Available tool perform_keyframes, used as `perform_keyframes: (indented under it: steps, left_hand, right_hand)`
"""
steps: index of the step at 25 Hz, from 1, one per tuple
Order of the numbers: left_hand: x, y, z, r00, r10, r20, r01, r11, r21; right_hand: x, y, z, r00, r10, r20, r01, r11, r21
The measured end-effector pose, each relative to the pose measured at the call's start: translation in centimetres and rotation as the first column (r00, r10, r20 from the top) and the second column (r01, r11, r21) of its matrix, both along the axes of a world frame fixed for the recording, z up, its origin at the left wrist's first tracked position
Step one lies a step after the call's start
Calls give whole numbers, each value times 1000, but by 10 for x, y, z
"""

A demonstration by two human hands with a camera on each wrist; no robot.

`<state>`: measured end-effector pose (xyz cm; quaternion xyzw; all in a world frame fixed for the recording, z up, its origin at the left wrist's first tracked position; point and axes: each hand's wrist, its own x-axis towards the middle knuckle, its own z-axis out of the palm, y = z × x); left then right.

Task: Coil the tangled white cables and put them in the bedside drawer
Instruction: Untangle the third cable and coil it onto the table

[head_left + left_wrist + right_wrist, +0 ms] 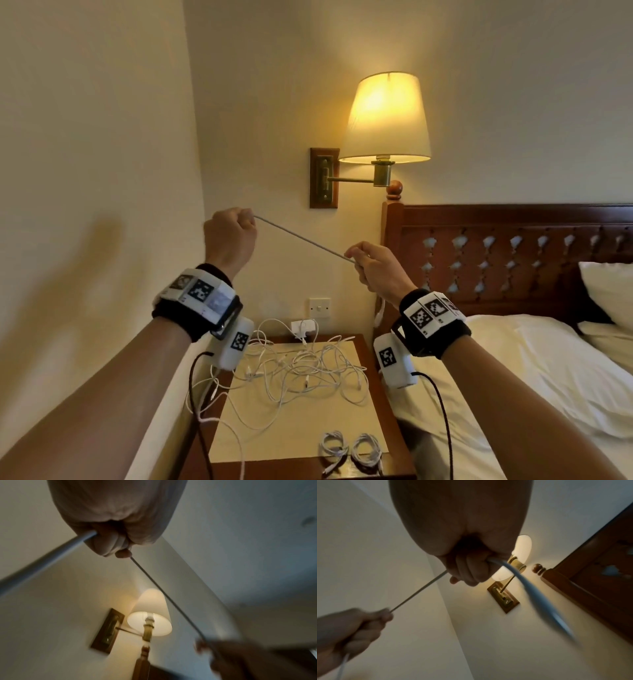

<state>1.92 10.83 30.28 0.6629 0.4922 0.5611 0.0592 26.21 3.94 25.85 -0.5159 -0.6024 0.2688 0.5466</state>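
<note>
1. Wooden nightstand [371,383] is sitting at the lower centre of the head view, beside a bed [534,370] at the right, with a lit wall lamp [387,118] glowing above it; the tangled white cables [301,370] are sprawling over its top, and two finished coils [351,448] are lying near its front edge.
2. Both hands are raised mid-frame, each curling its fingers around one cable [303,240] that is running taut between them: the left hand [230,236] is gripping the higher end, the right hand [375,269] the lower.
3. My judgement: slack is trailing from both fists, so pulling further could be dragging the heap, tightening a knot, or sweeping the coils off the edge.
4. A charger [303,325] seems to be plugged in at the wall behind; if this strand is leading there, tugging may be straining the plug.
5. Hidden: no drawer is showing, so whether it is open cannot be told. Where the held cable rejoins the tangle is masked by the wrist gear. Both wrist views are blurring with motion and showing only fists, cable, lamp and wall.
</note>
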Motion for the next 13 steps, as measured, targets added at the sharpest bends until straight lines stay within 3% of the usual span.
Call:
perform_keyframes:
  steps: [4,6,8,10,11,12,13]
  left_hand:
    - [-8,-2,9,997,-27,65,32,997,-71]
    - [-3,-9,16,967,-171,189,200,969,-145]
    - [6,-18,25,861,-349,370,443,872,-209]
    - [19,-28,35,655,-468,593,683,703,-200]
    - [26,-33,38,553,-498,668,767,618,-173]
    - [32,-36,40,484,-521,703,817,557,-150]
    - [35,-35,41,457,-535,711,834,536,-133]
  right_hand:
    - [17,8,-10,990,-104,99,100,994,47]
    - [18,13,-12,963,-201,180,189,979,81]
    - [6,9,-12,927,-294,231,265,953,147]
    - [-24,-2,-6,892,-385,236,310,903,298]
    - [-43,-8,-3,920,-317,229,242,921,305]
    - [-63,-14,1,962,-159,222,108,968,226]
    - [-83,-18,2,982,49,183,-66,994,92]
